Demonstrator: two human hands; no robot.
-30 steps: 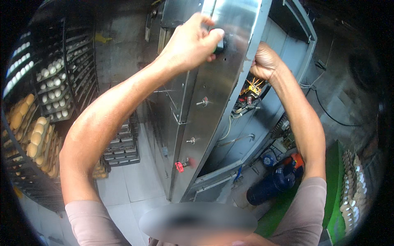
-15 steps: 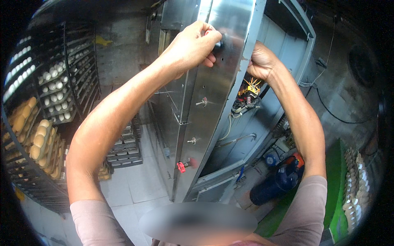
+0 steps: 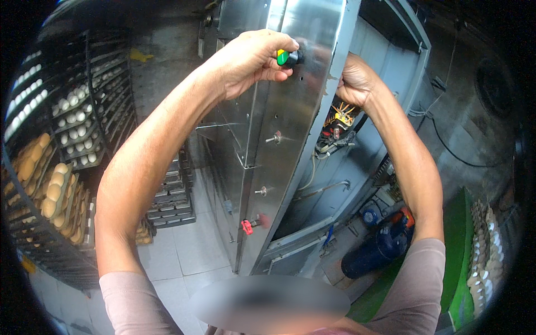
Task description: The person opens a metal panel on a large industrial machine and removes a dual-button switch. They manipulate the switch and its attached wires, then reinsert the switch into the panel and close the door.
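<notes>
Up high, the left hand (image 3: 245, 61) has its fingers (image 3: 279, 44) curled closed around a small green-and-yellow push-button (image 3: 287, 57) set in the front face of a hinged stainless panel (image 3: 296, 128); thumb and forefinger pinch its black collar. Just behind that, on the far side of the panel's edge, the right hand (image 3: 354, 81) reaches in at the back of the same spot, but whether it grips anything I cannot tell, since the panel hides its fingertips. Directly below the right hand hangs a bundle of loose wires (image 3: 335, 131) inside the open cabinet. Further down the panel from the left fingers sit two toggle switches (image 3: 273, 137) and a red-tipped lever (image 3: 247, 226). Well away to the left stand racks of bread rolls (image 3: 53, 184); far below right lies a blue motor (image 3: 377, 251) on the floor. The likely trouble: the right hand brushing bare terminals in that wiring, or the button slipping from the pinch and dropping behind the panel
</notes>
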